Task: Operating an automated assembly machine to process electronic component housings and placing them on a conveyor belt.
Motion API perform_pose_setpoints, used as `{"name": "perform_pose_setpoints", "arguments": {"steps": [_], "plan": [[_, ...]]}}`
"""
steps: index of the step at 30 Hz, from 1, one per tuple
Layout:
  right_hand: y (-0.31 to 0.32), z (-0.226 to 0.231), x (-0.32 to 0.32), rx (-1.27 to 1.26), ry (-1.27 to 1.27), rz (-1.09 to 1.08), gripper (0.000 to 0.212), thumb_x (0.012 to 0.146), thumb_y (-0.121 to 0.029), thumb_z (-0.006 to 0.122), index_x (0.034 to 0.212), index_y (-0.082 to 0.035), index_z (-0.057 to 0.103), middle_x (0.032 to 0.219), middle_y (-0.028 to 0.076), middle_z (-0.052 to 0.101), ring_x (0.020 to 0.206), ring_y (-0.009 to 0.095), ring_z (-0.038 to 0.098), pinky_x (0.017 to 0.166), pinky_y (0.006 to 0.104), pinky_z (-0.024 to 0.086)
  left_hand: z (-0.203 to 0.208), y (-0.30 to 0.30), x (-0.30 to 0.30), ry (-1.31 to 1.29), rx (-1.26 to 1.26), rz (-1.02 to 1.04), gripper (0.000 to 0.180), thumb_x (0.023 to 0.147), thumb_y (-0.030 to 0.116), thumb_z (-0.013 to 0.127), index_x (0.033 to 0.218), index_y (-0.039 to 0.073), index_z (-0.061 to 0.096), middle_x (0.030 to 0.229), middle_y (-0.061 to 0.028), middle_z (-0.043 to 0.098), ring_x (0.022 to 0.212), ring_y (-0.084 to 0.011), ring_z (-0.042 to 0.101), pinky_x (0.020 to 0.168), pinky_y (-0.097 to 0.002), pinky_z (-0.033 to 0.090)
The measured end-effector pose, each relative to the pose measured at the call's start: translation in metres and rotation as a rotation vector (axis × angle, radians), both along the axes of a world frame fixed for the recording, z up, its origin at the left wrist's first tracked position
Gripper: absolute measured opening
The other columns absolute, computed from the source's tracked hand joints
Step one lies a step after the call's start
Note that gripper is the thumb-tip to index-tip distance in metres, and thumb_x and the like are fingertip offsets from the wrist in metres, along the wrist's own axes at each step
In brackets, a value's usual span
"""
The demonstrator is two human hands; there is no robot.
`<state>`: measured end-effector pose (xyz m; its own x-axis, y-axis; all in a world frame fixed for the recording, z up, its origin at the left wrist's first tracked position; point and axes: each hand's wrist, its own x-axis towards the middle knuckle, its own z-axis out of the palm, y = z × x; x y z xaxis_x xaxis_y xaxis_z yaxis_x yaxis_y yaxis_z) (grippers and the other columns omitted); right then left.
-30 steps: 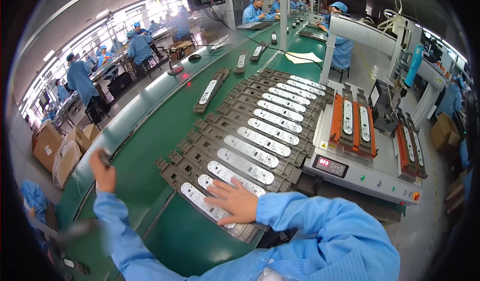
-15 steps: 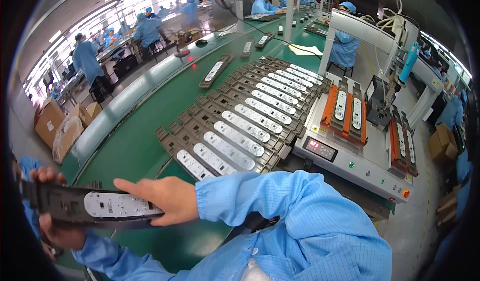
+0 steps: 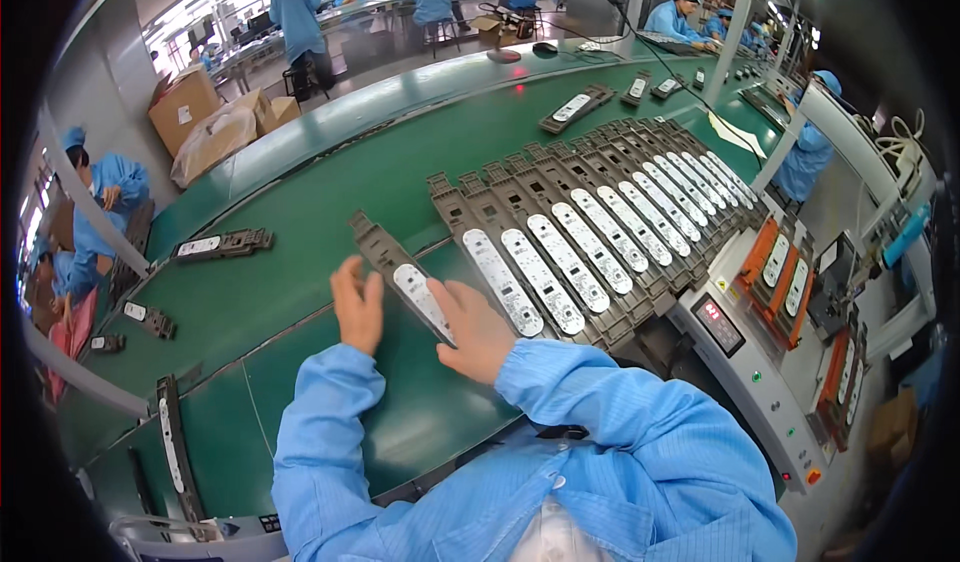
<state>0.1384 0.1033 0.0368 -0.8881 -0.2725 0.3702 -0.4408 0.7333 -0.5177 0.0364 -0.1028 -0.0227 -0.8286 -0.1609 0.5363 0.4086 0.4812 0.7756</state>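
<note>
A grey-brown carrier tray (image 3: 374, 235) with a long, rounded white circuit board (image 3: 415, 290) lies slantwise on the green bench in front of me. My right hand (image 3: 476, 332) grips its near end, fingers over the board's edge and thumb at the lower end. Beside the tray's left edge is my left hand (image 3: 357, 307), fingers up and thumb apart, with nothing visible between them. Just right of these, a row of similar carrier trays (image 3: 452, 202) lies side by side, each with a white board (image 3: 502, 282).
A white machine (image 3: 745, 372) with orange fixtures (image 3: 768, 262) stands at the right. More loaded trays lie at the far left (image 3: 222, 246), near left (image 3: 170, 437) and back (image 3: 577, 109). Co-workers in blue sit beyond the bench. Cardboard boxes (image 3: 188, 110) stand on the floor.
The view has swung left. The carrier tray, earlier held up at the left in both hands, now lies on the bench beside the row; my left hand has come off it.
</note>
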Motion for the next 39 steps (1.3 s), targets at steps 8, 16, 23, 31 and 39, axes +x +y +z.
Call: {"name": "perform_pose_setpoints", "arguments": {"steps": [8,16,23,31,39], "plan": [[0.07,0.066,0.041,-0.537,-0.298,0.285,0.059,0.079,-0.018,0.073,0.131,-0.003,0.05,0.125,0.02,0.053,0.114,0.038,0.053,0.102,0.0433,0.04,0.034,0.04,0.085,-0.089,-0.428,-0.353,0.06,0.075,0.022,0.074,0.128,0.003,0.054,0.089,-0.0135,0.06,0.084,-0.0282,0.056,0.077,-0.0379,0.046],[0.1,0.16,0.085,-0.745,-0.143,1.494,0.059,0.079,-0.017,0.073,0.13,0.0,0.051,0.106,0.013,0.062,0.098,0.025,0.059,0.09,0.0408,0.048,0.04,0.087,0.083,-0.119,-0.513,-0.314,0.054,0.082,0.028,0.067,0.128,0.005,0.054,0.098,-0.0149,0.055,0.088,-0.0316,0.05,0.079,-0.0421,0.04],[0.102,0.169,0.113,-0.932,-0.514,1.469,0.026,0.089,-0.02,0.069,0.115,-0.017,0.068,0.101,0.015,0.066,0.085,0.029,0.063,0.083,0.0459,0.045,0.06,0.11,0.079,0.246,-0.55,-0.494,0.053,0.076,0.03,0.072,0.123,0.009,0.06,0.124,-0.0168,0.056,0.118,-0.034,0.05,0.104,-0.0484,0.033],[0.109,0.167,0.112,-0.837,-0.268,1.494,0.023,0.091,-0.02,0.067,0.114,-0.017,0.067,0.102,0.015,0.065,0.087,0.03,0.063,0.084,0.0472,0.046,0.056,0.118,0.091,0.162,-0.526,-0.641,0.04,0.071,0.028,0.074,0.107,0.01,0.069,0.121,-0.0118,0.061,0.115,-0.0308,0.054,0.102,-0.0518,0.032],[0.1,0.129,0.066,-0.639,-0.259,1.339,0.046,0.089,-0.027,0.069,0.123,0.002,0.058,0.115,0.019,0.061,0.102,0.032,0.06,0.087,0.0404,0.047,0.062,0.112,0.04,0.277,-0.52,-0.671,0.032,0.068,0.012,0.071,0.099,0.004,0.068,0.113,-0.0159,0.062,0.105,-0.0356,0.054,0.094,-0.0456,0.04]]}}
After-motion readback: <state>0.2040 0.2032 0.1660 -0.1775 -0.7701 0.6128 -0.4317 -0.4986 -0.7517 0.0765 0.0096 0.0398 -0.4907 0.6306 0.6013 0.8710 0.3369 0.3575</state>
